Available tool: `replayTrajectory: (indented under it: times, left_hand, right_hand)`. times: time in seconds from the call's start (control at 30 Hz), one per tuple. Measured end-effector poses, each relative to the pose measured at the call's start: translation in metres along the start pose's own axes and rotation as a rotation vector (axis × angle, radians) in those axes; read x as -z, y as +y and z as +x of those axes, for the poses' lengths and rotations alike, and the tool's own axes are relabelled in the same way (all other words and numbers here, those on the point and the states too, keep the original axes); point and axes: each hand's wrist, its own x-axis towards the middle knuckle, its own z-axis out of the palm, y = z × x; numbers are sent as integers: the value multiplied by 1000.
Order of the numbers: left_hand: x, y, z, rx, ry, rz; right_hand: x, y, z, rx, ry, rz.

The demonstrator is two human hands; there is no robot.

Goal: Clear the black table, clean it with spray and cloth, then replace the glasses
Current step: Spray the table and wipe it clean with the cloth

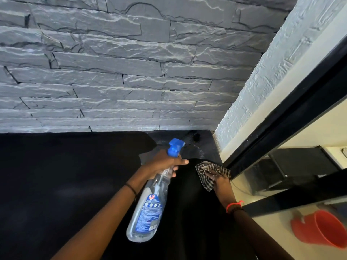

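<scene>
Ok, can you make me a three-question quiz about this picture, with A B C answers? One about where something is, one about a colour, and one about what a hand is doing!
1. Where is the checked cloth?
A. Under the right hand, near the black table's right edge
B. Hanging on the stone wall
C. Inside the red cup

2. What colour is the spray bottle's trigger head?
A. Green
B. Blue
C. Yellow

3. What is the left hand doing?
A. Resting flat on the table
B. Holding a glass
C. Gripping the spray bottle by its neck

Answers:
1. A: the right hand presses the cloth down on the black table by its right edge.
2. B: the head of the spray bottle is bright blue, above a clear body.
3. C: its fingers wrap the neck just below the head, nozzle aimed at the far corner.
</scene>
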Motion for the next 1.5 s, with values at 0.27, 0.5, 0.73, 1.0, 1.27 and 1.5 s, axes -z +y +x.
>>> replayTrajectory:
  times: [0.27,0.5,0.73,1.0,1.27,1.5]
  left_hand:
    - [-51,12,41,-12,-104,9]
    - [-30,8,38,4,-111,-36]
    - [41,-14,2,44,51,-121]
    - [98,-12,-24,65,185,-257]
    - [153,17,-44,-45,265,-305]
    - [173,13,-55,-70,277,-284]
  right_hand:
    - [-15,9,1,-56,0,-41]
    - [3,-6,15,-10,147,2]
    - [6,-14,111,-315,80,-128]
    - [-59,-100,159,-79,-10,-162]
    - [-119,-248,45,504,-143,40]
    - [-106,-210,4,558,-52,15]
